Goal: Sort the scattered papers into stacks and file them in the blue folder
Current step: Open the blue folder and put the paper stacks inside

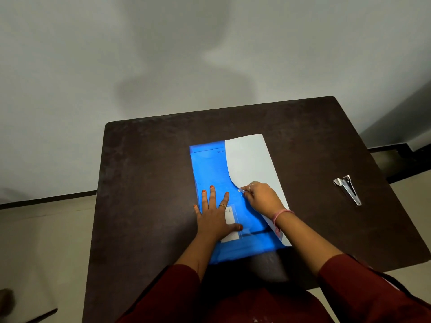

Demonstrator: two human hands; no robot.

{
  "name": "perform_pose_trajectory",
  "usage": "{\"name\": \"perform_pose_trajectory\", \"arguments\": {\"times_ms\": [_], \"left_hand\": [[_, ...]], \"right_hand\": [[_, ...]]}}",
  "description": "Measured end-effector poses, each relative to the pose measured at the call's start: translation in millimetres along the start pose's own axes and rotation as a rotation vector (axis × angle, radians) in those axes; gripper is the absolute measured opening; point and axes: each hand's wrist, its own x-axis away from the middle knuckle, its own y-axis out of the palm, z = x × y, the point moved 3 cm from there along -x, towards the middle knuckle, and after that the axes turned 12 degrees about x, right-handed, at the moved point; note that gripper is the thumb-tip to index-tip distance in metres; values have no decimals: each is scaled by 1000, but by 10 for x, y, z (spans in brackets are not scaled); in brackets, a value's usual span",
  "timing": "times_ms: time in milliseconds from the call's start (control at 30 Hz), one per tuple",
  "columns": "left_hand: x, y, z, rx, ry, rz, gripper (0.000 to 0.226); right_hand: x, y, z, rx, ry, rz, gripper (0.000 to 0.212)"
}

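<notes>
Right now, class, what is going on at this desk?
A person is filing paper into a bright blue plastic folder lying on a dark brown table. The left hand presses flat on the folder. The right hand pinches the curled edge of a white paper sheet lying over the folder's right side. A silver metal stapler lies apart on the table's right side.
</notes>
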Motion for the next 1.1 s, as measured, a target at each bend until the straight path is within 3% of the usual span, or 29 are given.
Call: {"name": "perform_pose_trajectory", "arguments": {"times_ms": [533, 733, 900, 1100], "left_hand": [[9, -15, 23, 6, -12, -1, 106], [-4, -32, 62, 29, -38, 5, 106], [-13, -52, 109, 15, -63, -14, 108], [-20, -47, 127, 22, -72, -16, 109]], "right_hand": [[132, 61, -187, 399, -126, -31, 32], [173, 13, -105, 341, -187, -171, 64], [111, -42, -118, 364, -189, -258, 58], [86, 26, -158, 462, -161, -235, 51]]}}
